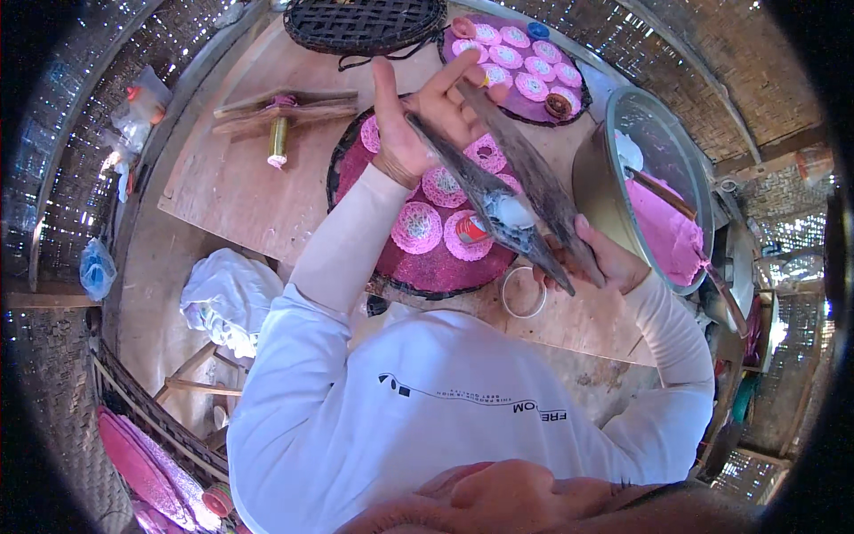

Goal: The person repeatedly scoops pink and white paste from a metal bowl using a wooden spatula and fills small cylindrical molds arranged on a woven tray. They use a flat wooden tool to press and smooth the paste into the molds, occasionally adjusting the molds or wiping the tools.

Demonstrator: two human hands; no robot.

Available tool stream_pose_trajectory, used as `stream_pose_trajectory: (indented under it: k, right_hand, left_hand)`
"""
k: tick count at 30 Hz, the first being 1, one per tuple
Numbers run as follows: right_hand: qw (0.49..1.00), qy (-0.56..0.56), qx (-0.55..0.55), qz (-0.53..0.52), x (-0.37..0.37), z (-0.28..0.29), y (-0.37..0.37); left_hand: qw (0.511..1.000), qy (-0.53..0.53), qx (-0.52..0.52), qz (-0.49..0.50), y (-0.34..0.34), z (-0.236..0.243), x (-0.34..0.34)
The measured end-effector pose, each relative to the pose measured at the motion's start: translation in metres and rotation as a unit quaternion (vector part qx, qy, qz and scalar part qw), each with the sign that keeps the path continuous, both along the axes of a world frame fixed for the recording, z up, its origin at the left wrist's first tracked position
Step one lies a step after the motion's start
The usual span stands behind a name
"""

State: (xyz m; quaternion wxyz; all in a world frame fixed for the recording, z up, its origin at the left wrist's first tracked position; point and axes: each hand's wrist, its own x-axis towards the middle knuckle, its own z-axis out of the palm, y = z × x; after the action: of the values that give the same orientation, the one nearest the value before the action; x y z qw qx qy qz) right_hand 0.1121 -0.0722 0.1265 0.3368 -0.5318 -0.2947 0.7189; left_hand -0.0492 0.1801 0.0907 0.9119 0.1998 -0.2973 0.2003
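In front of my chest is a two-part wooden press [445, 165], made of long dark weathered pieces, with a whitish lump [509, 212] in one piece's middle. My right hand [614, 256] is closed round its near right ends. My left hand [418, 129] is by its far left ends, palm up, with thumb and fingers spread; contact with the wood is unclear. Below lies a round dark-rimmed pink tray [414, 274] bearing several lacy pink rounds [416, 226]. A small red can or lid [471, 230] rests on one round. The press hides part of the tray.
Another wooden press with a brass-coloured cylinder [278, 142] lies left on the board [222, 191]. A second tray of rounds [583, 100] and a black woven basket [365, 27] are at the back. Right stands a large basin [592, 165] of pink dough [663, 231]; a white ring [525, 294] lies nearer.
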Motion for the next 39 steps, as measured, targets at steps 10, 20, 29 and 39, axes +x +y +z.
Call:
stream_pose_trajectory:
  k: [10,20,29,39]
  right_hand:
    - [0.990,-0.113,-0.072,0.048,0.006,-0.027,0.018]
    - [0.982,-0.171,-0.072,0.034,-0.006,-0.036,0.027]
    - [0.957,-0.290,-0.004,0.030,0.001,-0.025,0.025]
    - [0.933,-0.118,0.310,-0.138,0.019,-0.037,-0.029]
  left_hand:
    - [0.973,0.164,-0.151,0.064,-0.008,-0.063,-0.001]
    - [0.949,0.217,-0.188,0.127,-0.010,-0.066,-0.011]
    - [0.979,0.117,-0.119,0.117,0.002,-0.073,0.001]
    - [0.664,0.439,0.306,0.522,-0.068,-0.006,0.008]
